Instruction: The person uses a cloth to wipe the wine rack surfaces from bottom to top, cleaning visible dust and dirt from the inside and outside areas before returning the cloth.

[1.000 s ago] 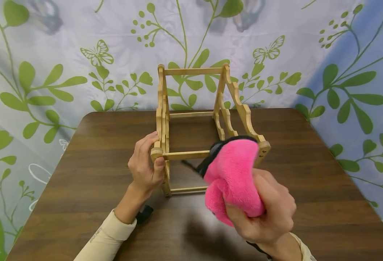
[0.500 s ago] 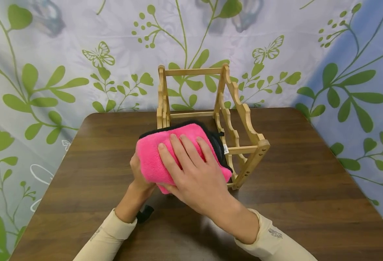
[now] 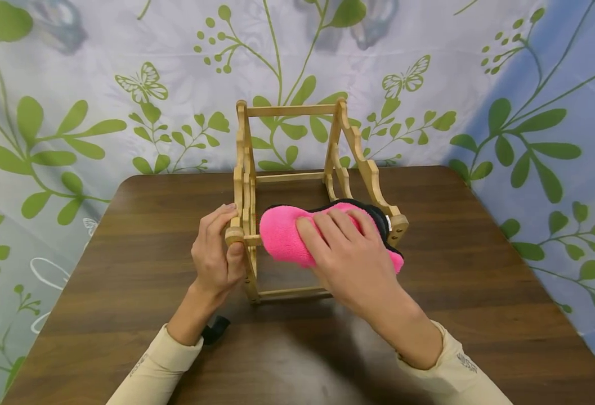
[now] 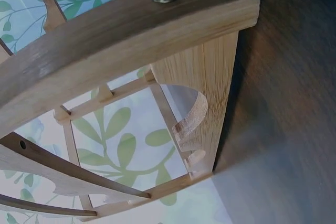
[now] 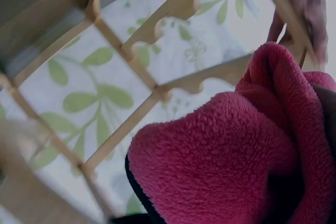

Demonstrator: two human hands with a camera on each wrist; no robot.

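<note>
A light wooden rack with wavy-edged side pieces stands on the brown table. My left hand grips its left front corner, thumb in front and fingers round the outer side. With my right hand I hold a fluffy pink cloth with a black edge and a small white tag over the rack's front rail, hiding most of that bar. The right wrist view has the cloth bunched in folds, with the left hand behind it. In the left wrist view, a screwed wooden side piece fills the foreground.
The wooden table extends to both sides of the rack. Behind it hangs a pale curtain printed with green leaves and butterflies. A black piece shows beside the left wrist.
The right hand brought the pink cloth from in front of the rack to the front rail's left end, then moved it rightward along the rail. The left hand stays on the corner.
</note>
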